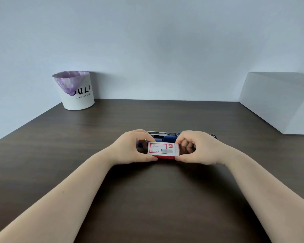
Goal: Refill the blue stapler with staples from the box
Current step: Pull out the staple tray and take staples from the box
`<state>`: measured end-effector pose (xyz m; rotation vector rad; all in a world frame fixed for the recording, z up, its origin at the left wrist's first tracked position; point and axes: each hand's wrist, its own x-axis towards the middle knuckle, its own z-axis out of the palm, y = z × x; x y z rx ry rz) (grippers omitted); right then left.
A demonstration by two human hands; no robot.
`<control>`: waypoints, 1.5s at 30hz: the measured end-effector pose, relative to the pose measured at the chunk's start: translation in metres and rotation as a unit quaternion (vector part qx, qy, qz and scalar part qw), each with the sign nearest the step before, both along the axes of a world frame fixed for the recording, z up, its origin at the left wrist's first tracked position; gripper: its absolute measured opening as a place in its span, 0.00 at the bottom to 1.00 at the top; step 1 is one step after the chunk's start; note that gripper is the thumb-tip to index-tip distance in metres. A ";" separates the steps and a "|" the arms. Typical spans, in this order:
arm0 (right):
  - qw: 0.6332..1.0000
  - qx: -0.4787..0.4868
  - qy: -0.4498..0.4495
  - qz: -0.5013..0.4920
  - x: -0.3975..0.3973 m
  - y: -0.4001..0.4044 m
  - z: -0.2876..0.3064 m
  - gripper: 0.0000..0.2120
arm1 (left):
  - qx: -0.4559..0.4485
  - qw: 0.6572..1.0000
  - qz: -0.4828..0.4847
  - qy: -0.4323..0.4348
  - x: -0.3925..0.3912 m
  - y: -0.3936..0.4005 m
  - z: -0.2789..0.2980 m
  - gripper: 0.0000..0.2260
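Note:
A small red and white staple box (162,150) is held between both hands just above the dark table. My left hand (130,148) pinches its left end with thumb below and fingers on top. My right hand (196,149) grips its right end the same way. Right behind the box lies the blue stapler (168,137), lying across the table with a metal rail showing along its top; the box and my hands hide most of it. Whether the box is open I cannot tell.
The dark wooden table (147,199) meets a pale wall at the back. A white bin (77,92) with a purple liner stands at the back left corner. A white box-shaped block (277,106) sits at the right edge.

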<state>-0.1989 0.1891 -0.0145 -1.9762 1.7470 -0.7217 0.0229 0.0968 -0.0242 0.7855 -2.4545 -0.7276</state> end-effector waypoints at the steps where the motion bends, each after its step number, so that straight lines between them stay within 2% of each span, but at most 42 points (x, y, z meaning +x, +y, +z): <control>1: 1.000 -0.010 -0.007 -0.004 -0.001 0.000 0.000 0.14 | 0.000 1.000 0.006 0.012 0.000 0.000 0.001 0.15; 10: 1.000 -0.012 -0.015 -0.011 -0.011 0.004 0.003 0.13 | -0.031 0.999 0.012 0.020 0.012 -0.004 0.007 0.14; 13: 0.999 -0.023 -0.021 -0.016 -0.011 0.004 0.004 0.12 | -0.034 0.998 0.020 0.048 0.011 -0.003 0.009 0.15; 18: 0.999 -0.008 -0.019 -0.028 -0.013 0.004 0.008 0.13 | 0.110 0.980 0.016 0.162 0.009 0.004 0.017 0.17; 21: 0.999 0.037 0.007 -0.023 -0.013 0.004 0.007 0.13 | 0.137 0.981 -0.001 0.140 0.009 0.004 0.016 0.16; 31: 0.994 0.083 0.068 -0.027 -0.019 0.006 0.010 0.14 | 0.184 0.981 0.024 0.050 0.011 -0.001 0.008 0.12; 34: 0.998 0.023 0.042 -0.043 -0.015 0.006 0.014 0.14 | 0.170 0.984 0.019 0.053 0.011 0.000 0.011 0.14; 37: 0.996 -0.063 0.032 -0.046 -0.008 0.006 0.018 0.06 | 0.157 0.985 0.012 0.076 0.011 0.003 0.015 0.16; 40: 0.997 -0.051 0.055 -0.003 0.001 0.007 0.016 0.06 | 0.143 0.984 0.006 0.104 0.010 0.005 0.019 0.17; 45: 0.998 -0.025 0.062 0.002 0.002 0.006 0.016 0.09 | 0.136 0.984 -0.003 0.117 0.009 0.005 0.020 0.15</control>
